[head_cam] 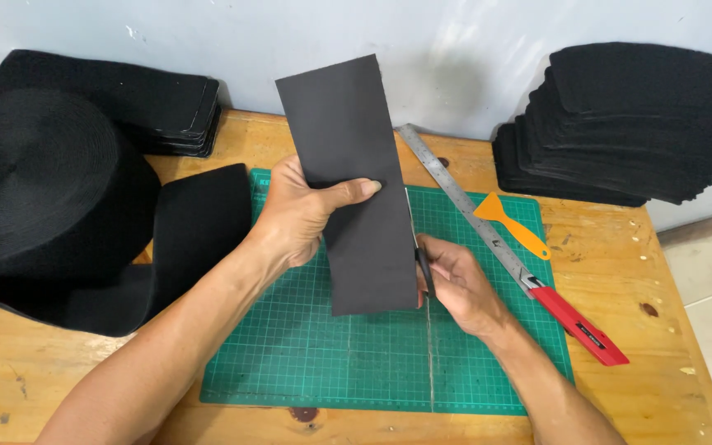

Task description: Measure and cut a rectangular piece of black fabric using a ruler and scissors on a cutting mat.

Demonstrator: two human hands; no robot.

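My left hand (294, 218) pinches a black rectangular sheet (348, 124) by its left edge, thumb across the front, and holds it upright over the green cutting mat (331, 354). My right hand (459, 284) sits at the sheet's lower right edge, closed on black-handled scissors (424, 268). A thin blade runs up along that edge. The sheet hides most of the scissors.
A large roll of black felt band (35, 181) lies at the left, its loose end (199, 222) reaching the mat. Stacks of black cut pieces stand at the back left (150, 99) and back right (636, 124). A steel ruler (455, 194), an orange scraper (512, 222) and a red utility knife (583, 325) lie at the right.
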